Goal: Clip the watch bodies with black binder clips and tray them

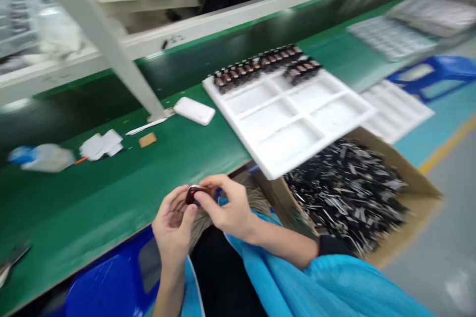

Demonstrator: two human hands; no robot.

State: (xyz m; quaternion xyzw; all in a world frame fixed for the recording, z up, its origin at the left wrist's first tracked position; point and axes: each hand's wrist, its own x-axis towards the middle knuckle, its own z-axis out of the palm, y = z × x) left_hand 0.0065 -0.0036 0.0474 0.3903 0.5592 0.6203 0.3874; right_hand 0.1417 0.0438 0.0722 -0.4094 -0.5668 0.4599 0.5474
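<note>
Near-left of white tray (274,166): dark part (191,194).
Left hand (171,226): gripping part.
Right hand (231,209): pinching part, nearer tray.
Long axis: roughly hand to hand.

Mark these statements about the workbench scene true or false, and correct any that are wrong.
1. The left hand and right hand meet at a dark piece. True.
2. Small parts line the far side of the tray. True.
3. The tray is black. False: it is white.
4. The bench bears a tan block. True.
5. In view, the tan block lies right of the tray. False: it lies to the left.
</note>
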